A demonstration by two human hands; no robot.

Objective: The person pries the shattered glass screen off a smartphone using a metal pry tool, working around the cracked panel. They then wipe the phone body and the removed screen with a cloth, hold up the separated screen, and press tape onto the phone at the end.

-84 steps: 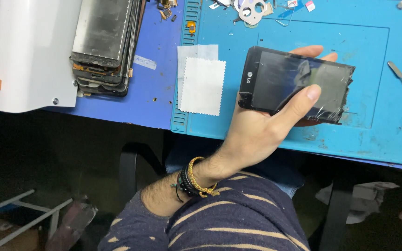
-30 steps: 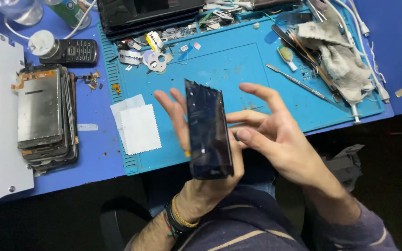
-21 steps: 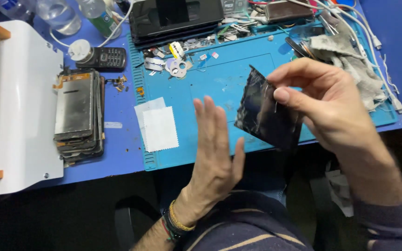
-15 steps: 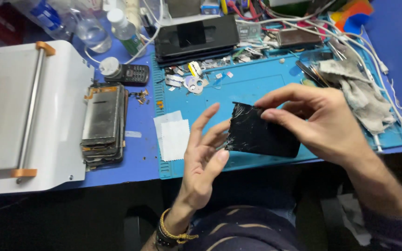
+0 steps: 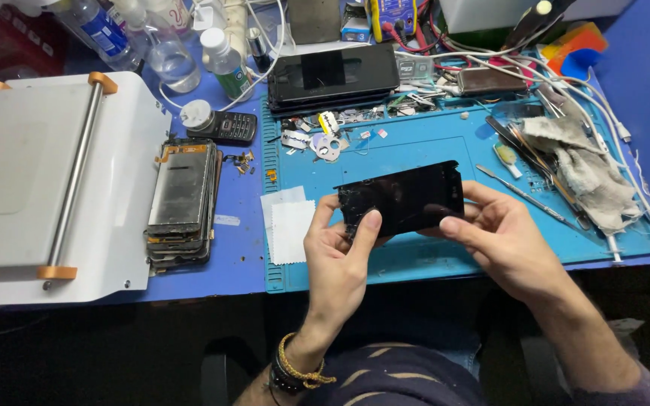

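Phone screen (image 5: 402,198) is now held level in both hands above the blue mat (image 5: 430,259), having been tilted up in the right hand a moment ago. Left hand (image 5: 336,256) has rejoined, thumb pressed on the cracked left end; right hand (image 5: 502,244) fingers pinch the right end.

A work mat (image 5: 415,143) lies on the bench (image 5: 242,248). Above its near half, the left hand (image 5: 336,259) and right hand (image 5: 502,240) hold a phone screen (image 5: 402,199) between them. Left of the mat sits a stack of phone panels (image 5: 182,199), and further left a flat machine (image 5: 47,180). A cloth (image 5: 584,165) lies on the mat's right side; a tablet (image 5: 332,75) rests behind.
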